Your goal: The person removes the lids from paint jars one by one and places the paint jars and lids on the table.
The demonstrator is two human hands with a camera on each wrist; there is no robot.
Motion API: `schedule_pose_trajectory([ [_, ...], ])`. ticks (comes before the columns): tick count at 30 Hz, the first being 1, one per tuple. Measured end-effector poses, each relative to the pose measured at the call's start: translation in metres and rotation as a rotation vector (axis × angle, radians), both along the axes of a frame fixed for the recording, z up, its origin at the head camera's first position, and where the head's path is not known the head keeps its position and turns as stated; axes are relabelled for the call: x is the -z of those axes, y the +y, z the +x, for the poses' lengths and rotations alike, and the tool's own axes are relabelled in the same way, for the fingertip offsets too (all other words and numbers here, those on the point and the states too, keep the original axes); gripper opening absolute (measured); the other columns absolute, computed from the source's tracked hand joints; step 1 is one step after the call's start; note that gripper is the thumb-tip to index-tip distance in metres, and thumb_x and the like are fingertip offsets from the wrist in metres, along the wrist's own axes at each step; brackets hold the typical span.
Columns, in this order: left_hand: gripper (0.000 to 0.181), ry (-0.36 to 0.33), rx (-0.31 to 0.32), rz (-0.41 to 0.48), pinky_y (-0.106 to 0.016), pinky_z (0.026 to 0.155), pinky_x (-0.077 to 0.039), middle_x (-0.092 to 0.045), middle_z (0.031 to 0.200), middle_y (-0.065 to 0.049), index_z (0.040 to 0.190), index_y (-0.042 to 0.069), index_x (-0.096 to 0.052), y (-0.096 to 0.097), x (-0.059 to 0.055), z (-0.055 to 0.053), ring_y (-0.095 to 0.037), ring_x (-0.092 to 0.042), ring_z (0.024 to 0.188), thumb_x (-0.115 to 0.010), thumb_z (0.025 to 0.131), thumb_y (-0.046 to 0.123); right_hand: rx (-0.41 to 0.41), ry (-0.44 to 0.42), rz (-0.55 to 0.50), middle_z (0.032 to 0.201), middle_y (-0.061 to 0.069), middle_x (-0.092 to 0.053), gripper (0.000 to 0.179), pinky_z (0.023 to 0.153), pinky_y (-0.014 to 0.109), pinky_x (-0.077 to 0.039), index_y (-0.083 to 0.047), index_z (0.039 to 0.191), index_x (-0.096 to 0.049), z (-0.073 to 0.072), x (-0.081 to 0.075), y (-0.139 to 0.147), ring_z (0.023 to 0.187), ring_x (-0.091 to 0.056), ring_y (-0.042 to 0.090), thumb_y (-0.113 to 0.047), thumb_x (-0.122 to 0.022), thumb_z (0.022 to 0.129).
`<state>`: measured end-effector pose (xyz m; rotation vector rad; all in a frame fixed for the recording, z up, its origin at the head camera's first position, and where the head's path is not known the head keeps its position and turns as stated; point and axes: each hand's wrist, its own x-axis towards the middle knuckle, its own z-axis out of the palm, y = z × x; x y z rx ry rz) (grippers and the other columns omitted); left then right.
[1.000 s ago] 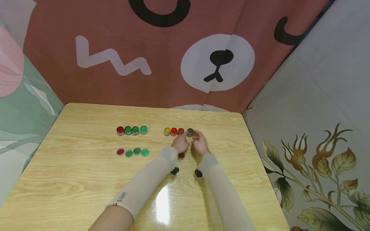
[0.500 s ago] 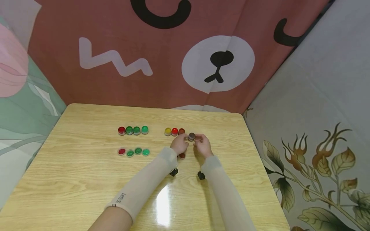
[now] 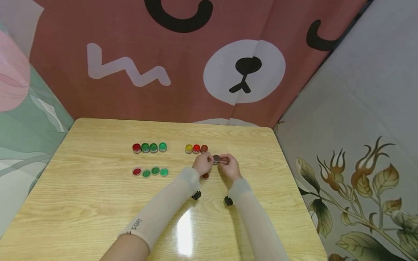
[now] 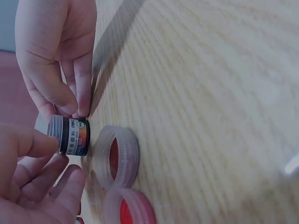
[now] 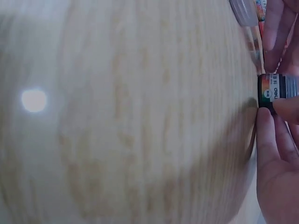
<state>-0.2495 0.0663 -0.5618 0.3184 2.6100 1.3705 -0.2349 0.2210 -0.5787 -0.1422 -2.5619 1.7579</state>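
A small dark paint jar (image 3: 216,159) with a ridged clear lid (image 4: 55,133) stands upright between my two hands. My left hand (image 3: 203,163) pinches it from the left, thumb at the lid. From the right, my right hand (image 3: 229,166) holds the same jar, its thumb (image 5: 287,109) pressed against the side. The jar's printed label (image 4: 74,135) shows in the left wrist view, its base close to the tabletop. Beside it lie a clear lid with a brown inside (image 4: 114,158) and one with a red inside (image 4: 133,210), partly hidden in the head view by my left hand.
Behind my left hand stand a yellow jar (image 3: 188,148), a red jar (image 3: 196,149) and a brown jar (image 3: 204,149). Farther left are a dark red jar (image 3: 136,148) and several green ones, with matching lids (image 3: 155,170) in front. The wooden table (image 3: 98,203) meets a curtain at the back.
The dark jar has come towards me, out of line with the yellow, red and brown jars. Both hands moved along with it and have closed in around it.
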Motion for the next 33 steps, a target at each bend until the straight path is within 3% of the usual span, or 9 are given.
schedule_pose_trajectory([
  [5,0.009,-0.01,-0.033,0.05,-0.034,0.08,-0.052,-0.064,0.089,-0.008,0.096,0.005,-0.068,0.002,0.0,0.001,-0.023,-0.059,0.083,-0.059,0.097,0.006,-0.021,-0.004,-0.041,0.113,0.027,-0.067,0.03,0.087,0.027,-0.058,0.01,0.116,-0.062,0.003,0.003,0.004,0.106,-0.066,0.036,0.02,-0.062,0.088],
  [8,0.004,-0.036,-0.056,0.092,-0.036,0.085,-0.052,-0.066,0.095,-0.011,0.1,0.004,-0.064,0.003,0.0,0.002,-0.025,-0.062,0.091,-0.062,0.097,0.005,-0.031,-0.001,-0.054,0.112,0.026,-0.067,0.03,0.086,0.026,-0.058,0.009,0.115,-0.062,0.003,0.006,0.006,0.105,-0.067,0.035,0.02,-0.063,0.088],
  [13,0.02,-0.046,-0.063,0.169,-0.043,0.096,-0.053,-0.069,0.11,-0.019,0.116,-0.001,-0.062,0.004,-0.002,0.004,-0.033,-0.065,0.107,-0.061,0.096,0.0,-0.047,0.028,-0.06,0.112,0.029,-0.067,0.03,0.088,0.028,-0.059,0.012,0.115,-0.061,0.005,0.008,0.007,0.106,-0.067,0.038,0.021,-0.064,0.087],
  [20,0.036,-0.025,0.007,0.136,-0.044,0.104,-0.05,-0.066,0.127,-0.021,0.133,-0.004,-0.061,0.003,0.0,0.003,-0.035,-0.061,0.121,-0.052,0.099,-0.004,-0.051,0.004,-0.035,0.115,0.028,-0.066,0.03,0.088,0.028,-0.058,0.011,0.118,-0.062,0.007,0.009,0.005,0.108,-0.065,0.038,0.017,-0.064,0.088],
  [28,0.033,-0.01,0.027,0.148,-0.046,0.105,-0.049,-0.066,0.128,-0.021,0.13,-0.004,-0.063,0.003,0.003,0.005,-0.036,-0.061,0.121,-0.053,0.099,-0.008,-0.02,-0.021,0.024,0.111,0.023,-0.068,0.028,0.083,0.028,-0.058,0.008,0.117,-0.066,0.008,0.011,0.002,0.105,-0.067,0.034,0.012,-0.068,0.089],
  [33,0.03,-0.004,0.011,0.154,-0.046,0.103,-0.05,-0.067,0.124,-0.021,0.127,-0.003,-0.065,0.003,0.005,0.005,-0.036,-0.063,0.118,-0.055,0.099,-0.008,-0.017,0.015,0.049,0.106,0.021,-0.07,0.026,0.084,0.031,-0.059,0.008,0.114,-0.068,0.008,0.014,0.002,0.101,-0.068,0.033,0.011,-0.071,0.088],
])
